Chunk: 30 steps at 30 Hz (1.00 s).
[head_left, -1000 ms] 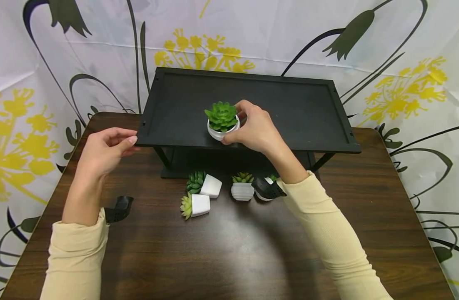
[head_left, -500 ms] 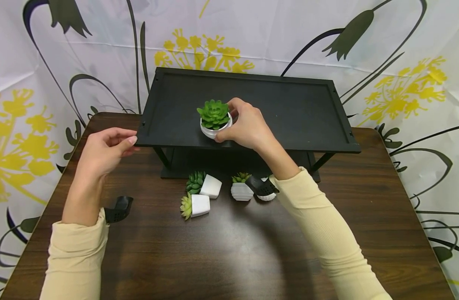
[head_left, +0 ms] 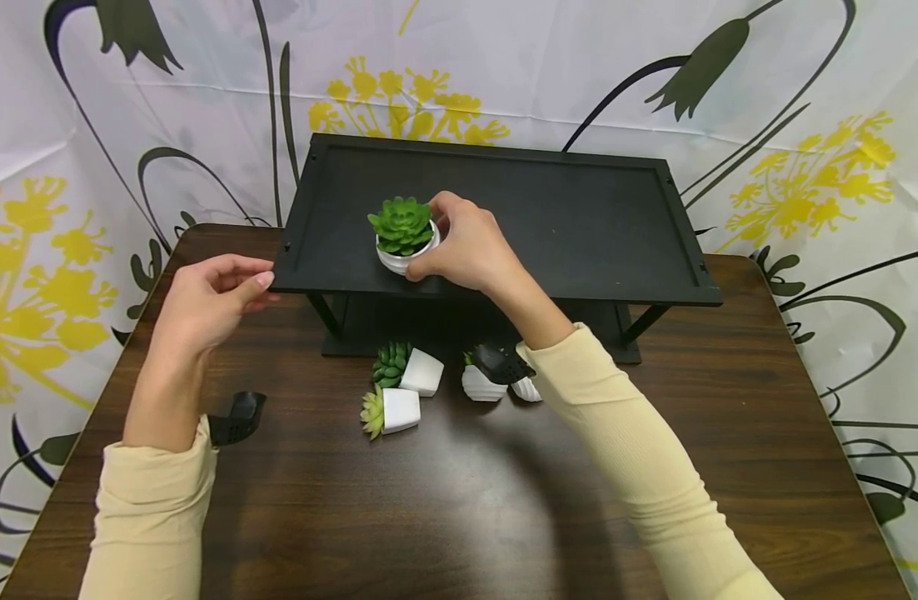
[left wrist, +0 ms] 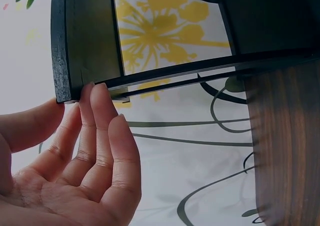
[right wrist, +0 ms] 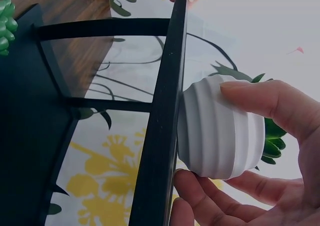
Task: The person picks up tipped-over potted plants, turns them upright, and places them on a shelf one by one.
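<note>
My right hand (head_left: 470, 246) grips a white ridged pot (head_left: 408, 260) with a bright green artificial succulent (head_left: 401, 225), thumb in front and fingers behind. The pot stands upright, its base right at the top board of a black two-tier shelf (head_left: 564, 225), left of the board's middle. In the right wrist view the thumb presses the ridged side of the pot. My left hand (head_left: 212, 304) pinches the front left corner of that top board. The left wrist view shows the left thumb (left wrist: 35, 123) on one side of the corner and fingertips on the other.
Before the shelf, two succulents in smooth white pots (head_left: 421, 372) lie tipped over on the dark wooden table (head_left: 399, 517). To their right are two ridged white pots (head_left: 483, 387), partly hidden by the black right wrist camera (head_left: 501, 364). A floral-printed cloth (head_left: 549, 67) hangs behind.
My right hand has moved the potted succulent leftward along the top board, from near its middle toward the left end. The left hand has stayed at the corner.
</note>
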Tool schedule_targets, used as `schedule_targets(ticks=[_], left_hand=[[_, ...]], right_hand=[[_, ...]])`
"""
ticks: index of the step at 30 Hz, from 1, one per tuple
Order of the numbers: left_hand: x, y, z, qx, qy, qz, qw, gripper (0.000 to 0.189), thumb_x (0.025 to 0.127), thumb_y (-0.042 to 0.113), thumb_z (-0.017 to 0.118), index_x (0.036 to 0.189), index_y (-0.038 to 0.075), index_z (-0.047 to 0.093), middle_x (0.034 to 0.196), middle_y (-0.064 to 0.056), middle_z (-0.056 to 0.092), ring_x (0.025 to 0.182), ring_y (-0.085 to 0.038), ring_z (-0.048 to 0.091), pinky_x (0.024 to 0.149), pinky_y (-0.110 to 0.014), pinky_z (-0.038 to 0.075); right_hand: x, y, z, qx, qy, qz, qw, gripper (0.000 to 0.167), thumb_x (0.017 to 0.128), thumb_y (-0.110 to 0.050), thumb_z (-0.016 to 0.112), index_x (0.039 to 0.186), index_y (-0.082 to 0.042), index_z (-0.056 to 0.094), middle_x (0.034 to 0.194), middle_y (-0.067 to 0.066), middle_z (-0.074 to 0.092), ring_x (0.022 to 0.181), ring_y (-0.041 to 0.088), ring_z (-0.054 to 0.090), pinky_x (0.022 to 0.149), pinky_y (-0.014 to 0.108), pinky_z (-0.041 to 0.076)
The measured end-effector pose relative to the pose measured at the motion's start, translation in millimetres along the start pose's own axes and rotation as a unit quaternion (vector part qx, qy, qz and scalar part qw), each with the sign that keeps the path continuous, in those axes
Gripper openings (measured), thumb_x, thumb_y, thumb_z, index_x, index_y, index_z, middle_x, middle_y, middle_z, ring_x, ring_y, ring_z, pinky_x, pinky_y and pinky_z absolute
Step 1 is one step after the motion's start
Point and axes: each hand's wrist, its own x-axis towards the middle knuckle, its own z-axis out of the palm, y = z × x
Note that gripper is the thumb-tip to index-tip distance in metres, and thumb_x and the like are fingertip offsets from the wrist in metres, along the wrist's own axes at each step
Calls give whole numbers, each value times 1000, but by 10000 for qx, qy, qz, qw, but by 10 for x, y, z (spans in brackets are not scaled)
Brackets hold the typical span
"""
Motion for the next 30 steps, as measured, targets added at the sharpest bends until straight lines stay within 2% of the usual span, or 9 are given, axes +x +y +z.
schedule_targets(ticks=[10, 23, 27, 29, 30], left_hand=[[0, 7, -3, -5, -30, 48, 10000, 28, 93, 9, 52, 114, -10, 55, 70, 19, 55, 63, 8, 57, 61, -8, 47], [-8, 3, -9, -47, -14, 65, 10000, 28, 92, 8, 53, 113, -10, 55, 69, 19, 56, 63, 8, 57, 62, -9, 48], [23, -48, -7, -119, 17, 82, 9999, 29, 91, 10, 55, 112, -10, 56, 70, 15, 59, 63, 6, 58, 60, -10, 48], [52, -104, -7, -178, -1, 96, 9998, 29, 91, 13, 56, 112, -7, 58, 74, 9, 62, 64, 5, 59, 61, -11, 48], [88, -183, -5, -453, 0, 145, 9989, 27, 90, 13, 58, 109, -5, 60, 75, 5, 64, 63, 2, 60, 60, -11, 48]], right_hand=[[84, -76, 68, -83, -93, -74, 9999, 56, 67, -17, 76, 116, -7, 50, 97, 5, 53, 83, 19, 47, 63, 26, 42], [163, -182, 185, -1, -194, -243, 9995, 54, 68, -17, 76, 114, -7, 50, 95, 4, 52, 81, 18, 47, 61, 25, 42], [188, -229, 222, -2, -243, -240, 9994, 53, 68, -17, 75, 113, -7, 50, 95, 4, 52, 82, 17, 47, 61, 25, 41], [199, -250, 239, -21, -276, -233, 9993, 52, 68, -17, 75, 113, -7, 50, 95, 4, 51, 82, 17, 46, 62, 25, 41], [206, -259, 248, -44, -296, -231, 9993, 52, 68, -17, 75, 113, -8, 50, 94, 4, 51, 82, 17, 46, 62, 24, 40]])
